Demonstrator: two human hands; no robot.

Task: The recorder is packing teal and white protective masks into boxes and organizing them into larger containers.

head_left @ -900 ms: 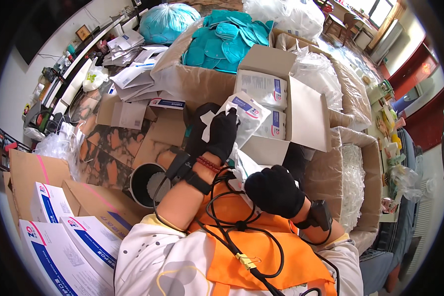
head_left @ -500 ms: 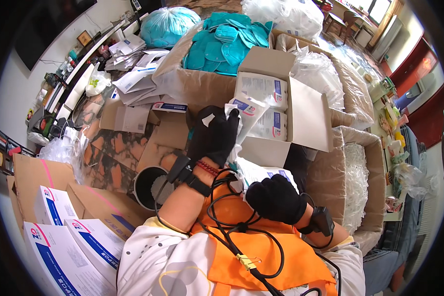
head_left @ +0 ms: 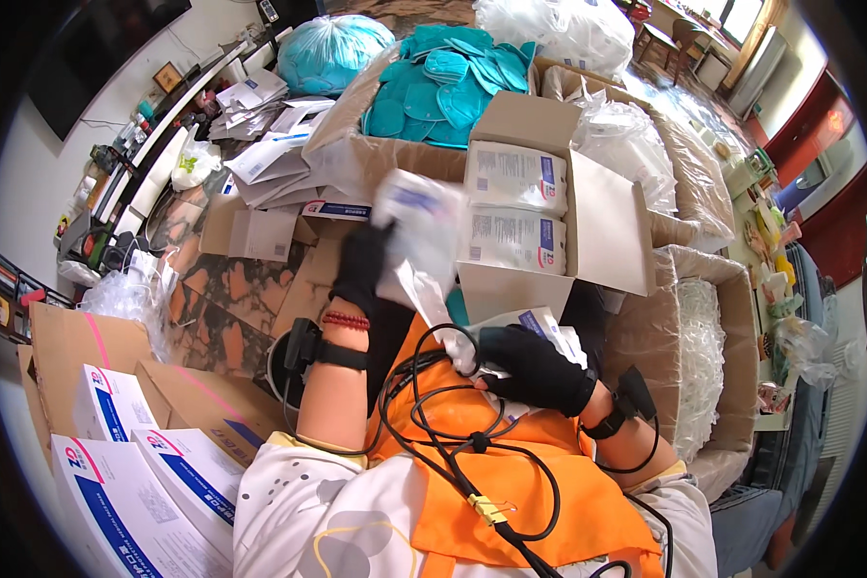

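L hand (head_left: pixel 361 268) lifts white-blue packet (head_left: pixel 419 223); R hand (head_left: pixel 535 366) grips another.

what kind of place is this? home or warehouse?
Likely a home room used as a packing space: open cardboard box of sealed white packets, bin of teal masks, flat cartons stacked by a tiled floor.

black gloves (head_left: pixel 535 366), teal masks (head_left: pixel 443 82), orange vest (head_left: pixel 549 491), white-and-blue packets (head_left: pixel 515 178), brown cardboard box (head_left: pixel 602 226)

Glossy clear plastic packet (head_left: pixel 419 226), matt black cloth gloves (head_left: pixel 535 366), dull brown cardboard box (head_left: pixel 602 226), rough-edged flaps
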